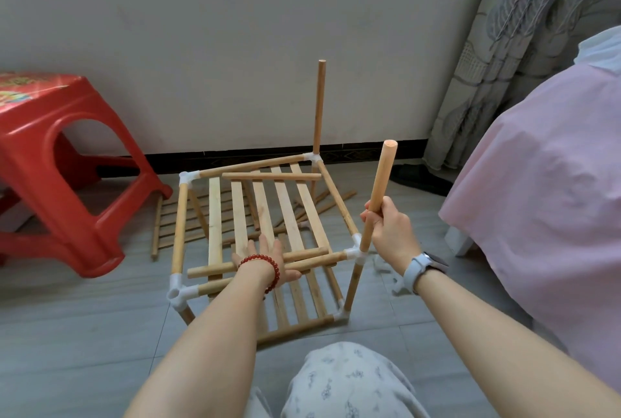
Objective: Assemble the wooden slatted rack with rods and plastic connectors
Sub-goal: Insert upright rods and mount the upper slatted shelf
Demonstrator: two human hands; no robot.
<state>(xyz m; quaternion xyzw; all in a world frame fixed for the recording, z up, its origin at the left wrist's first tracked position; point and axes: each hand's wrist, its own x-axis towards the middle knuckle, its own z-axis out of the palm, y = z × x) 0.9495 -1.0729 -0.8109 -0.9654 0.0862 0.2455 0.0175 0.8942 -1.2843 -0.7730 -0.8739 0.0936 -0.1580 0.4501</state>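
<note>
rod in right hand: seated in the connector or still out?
Cannot tell how deep. The rod, gripped by the right hand, stands tilted with its lower end at the near-right connector; the joint itself is unclear.

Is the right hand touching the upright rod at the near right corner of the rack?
Touching. The head view shows the right hand with fingers and thumb curled round the upright rod, whose lower end sits at the white plastic connector.

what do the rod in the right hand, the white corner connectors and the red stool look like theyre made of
Rod: looks like light unpainted wood, pale tan and matte with a rounded end.
Corner connectors: probably moulded plastic, plain white and smooth, shaped as sockets around the rod ends.
Red stool: apparently moulded plastic, glossy, with highlights and rounded cut-outs.
</note>
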